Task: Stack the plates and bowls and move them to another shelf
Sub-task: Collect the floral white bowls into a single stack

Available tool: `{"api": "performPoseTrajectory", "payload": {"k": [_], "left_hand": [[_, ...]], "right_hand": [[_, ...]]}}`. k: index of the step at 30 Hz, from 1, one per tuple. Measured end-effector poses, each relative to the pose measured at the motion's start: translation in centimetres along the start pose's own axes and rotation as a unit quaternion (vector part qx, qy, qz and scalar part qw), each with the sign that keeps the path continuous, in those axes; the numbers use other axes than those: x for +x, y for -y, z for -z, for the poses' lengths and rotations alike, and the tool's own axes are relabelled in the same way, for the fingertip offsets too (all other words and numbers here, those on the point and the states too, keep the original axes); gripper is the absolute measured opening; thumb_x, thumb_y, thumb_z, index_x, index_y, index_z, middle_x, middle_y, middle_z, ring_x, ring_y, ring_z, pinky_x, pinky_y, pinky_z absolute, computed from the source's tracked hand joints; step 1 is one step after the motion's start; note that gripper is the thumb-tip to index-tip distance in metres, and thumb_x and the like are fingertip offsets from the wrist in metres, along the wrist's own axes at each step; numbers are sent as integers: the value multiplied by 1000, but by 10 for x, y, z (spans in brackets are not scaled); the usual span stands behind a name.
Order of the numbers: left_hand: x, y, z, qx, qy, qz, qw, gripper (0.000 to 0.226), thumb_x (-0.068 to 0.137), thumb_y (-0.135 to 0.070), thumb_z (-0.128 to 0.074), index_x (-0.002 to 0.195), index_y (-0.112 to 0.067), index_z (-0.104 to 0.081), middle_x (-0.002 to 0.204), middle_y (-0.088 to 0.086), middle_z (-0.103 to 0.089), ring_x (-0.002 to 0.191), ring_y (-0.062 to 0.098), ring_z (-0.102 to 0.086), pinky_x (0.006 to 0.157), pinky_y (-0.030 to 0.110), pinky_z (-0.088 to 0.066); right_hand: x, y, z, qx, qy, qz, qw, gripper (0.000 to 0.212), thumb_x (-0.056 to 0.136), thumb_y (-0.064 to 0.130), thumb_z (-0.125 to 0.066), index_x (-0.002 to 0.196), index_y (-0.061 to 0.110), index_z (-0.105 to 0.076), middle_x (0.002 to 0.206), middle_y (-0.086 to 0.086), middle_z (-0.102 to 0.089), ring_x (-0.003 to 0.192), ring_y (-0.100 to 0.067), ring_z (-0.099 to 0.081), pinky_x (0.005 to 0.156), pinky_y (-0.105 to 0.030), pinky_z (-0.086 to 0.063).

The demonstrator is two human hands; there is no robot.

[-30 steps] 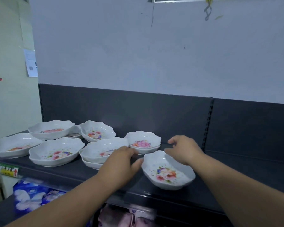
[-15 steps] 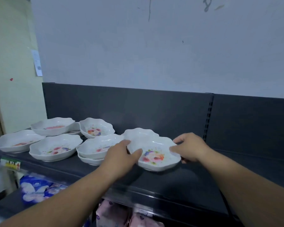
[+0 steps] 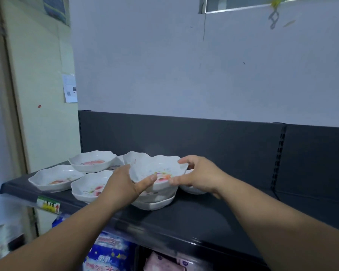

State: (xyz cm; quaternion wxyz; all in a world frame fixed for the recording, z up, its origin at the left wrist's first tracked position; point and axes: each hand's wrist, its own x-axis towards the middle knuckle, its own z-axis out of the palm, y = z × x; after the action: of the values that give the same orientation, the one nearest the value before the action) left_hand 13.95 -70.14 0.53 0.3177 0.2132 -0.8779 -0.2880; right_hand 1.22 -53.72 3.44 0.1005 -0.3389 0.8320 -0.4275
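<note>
A pale grey wall (image 3: 184, 65) stands behind and above the grip. A dark metal back panel (image 3: 204, 137) runs directly behind it, with a slotted upright (image 3: 280, 153) to the right. Far left of the grip is a cream panel (image 3: 43, 124) carrying a white paper notice (image 3: 70, 88) and, below that, a small red mark (image 3: 39, 106). Below and left of the grip sits a green-and-yellow label (image 3: 48, 204). Beneath the grip lie a blue printed package (image 3: 110, 251) and a pink package (image 3: 164, 263). High to the right, a metal clip (image 3: 273, 18) hangs.
</note>
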Motion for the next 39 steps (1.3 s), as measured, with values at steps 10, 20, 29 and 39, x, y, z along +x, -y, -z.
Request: {"api": "performPoseTrajectory", "payload": {"k": [10, 20, 29, 39], "left_hand": [[19, 43, -4, 103, 60, 30, 992, 63, 84, -64, -49, 97, -5, -67, 107, 14, -67, 101, 26, -61, 89, 32, -44], [26, 47, -13, 168, 78, -1, 983, 68, 84, -71, -37, 88, -12, -71, 102, 5, -64, 98, 23, -58, 86, 33, -45], [28, 15, -39, 112, -6, -92, 989, 51, 88, -59, -45, 120, -23, -60, 141, -3, -46, 133, 16, -37, 109, 30, -31], [35, -48, -102, 173, 33, -214, 961, 36, 93, -41, -46, 125, -33, -59, 140, -9, -47, 123, 12, -47, 107, 24, -27]], "right_hand": [[19, 7, -32, -104, -7, -18, 994, 35, 63, 39, -89, 86, 26, -67, 91, 12, -61, 82, -8, -55, 68, -23, -44], [17, 0, -31, -137, -16, -54, 989, 45, 66, 35, -87, 107, 31, -69, 109, 9, -60, 104, -12, -61, 89, -27, -50], [19, -32, 8, -153, -69, -82, 982, 52, 72, 26, -84, 119, 30, -63, 119, 5, -58, 102, -14, -59, 80, -24, -45], [25, -89, 55, -148, -105, -117, 976, 47, 75, 24, -82, 118, 24, -64, 102, 8, -54, 94, -11, -56, 77, -20, -41]]}}
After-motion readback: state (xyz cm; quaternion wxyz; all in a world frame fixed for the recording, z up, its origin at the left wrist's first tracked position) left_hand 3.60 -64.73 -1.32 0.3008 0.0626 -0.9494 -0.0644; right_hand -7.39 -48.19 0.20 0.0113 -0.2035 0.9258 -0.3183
